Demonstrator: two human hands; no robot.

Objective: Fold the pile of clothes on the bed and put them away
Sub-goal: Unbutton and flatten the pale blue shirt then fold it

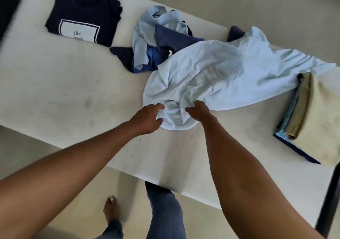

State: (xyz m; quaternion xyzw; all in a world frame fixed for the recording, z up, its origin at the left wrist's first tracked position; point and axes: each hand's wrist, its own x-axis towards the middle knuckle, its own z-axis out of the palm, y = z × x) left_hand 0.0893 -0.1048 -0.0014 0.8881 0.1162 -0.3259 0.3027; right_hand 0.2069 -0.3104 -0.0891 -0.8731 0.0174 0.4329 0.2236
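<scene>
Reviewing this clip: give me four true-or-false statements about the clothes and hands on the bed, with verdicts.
1. Both the left hand and the right hand grip the light blue garment. True.
2. The navy T-shirt lies crumpled in the pile. False: it lies folded flat, left of the pile.
3. A beige cloth tops the folded stack on the right. True.
4. The light blue garment is neatly folded. False: it lies spread out and rumpled on the bed.

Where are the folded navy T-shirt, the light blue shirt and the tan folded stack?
folded navy T-shirt [82, 16]: head view, chest above the print.
light blue shirt [230, 64]: head view, spread middle.
tan folded stack [322, 128]: head view, top tan layer.
</scene>
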